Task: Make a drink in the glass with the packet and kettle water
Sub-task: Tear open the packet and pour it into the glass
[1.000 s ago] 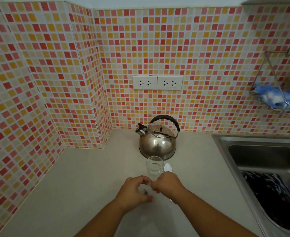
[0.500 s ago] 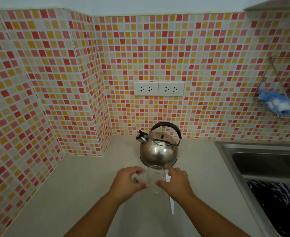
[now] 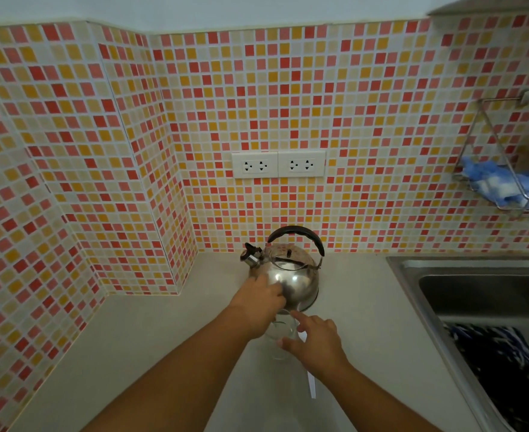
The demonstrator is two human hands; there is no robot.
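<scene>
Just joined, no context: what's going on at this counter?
A person is making a drink. The left hand reaches over the clear glass and touches the side of the steel kettle, which sits on the counter. The right hand steadies the glass. No water is being poured yet.

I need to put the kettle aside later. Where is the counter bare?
Bare: the counter between the left tiled wall and the left hand; also between the kettle and sink. Crowded: around the glass.
</scene>
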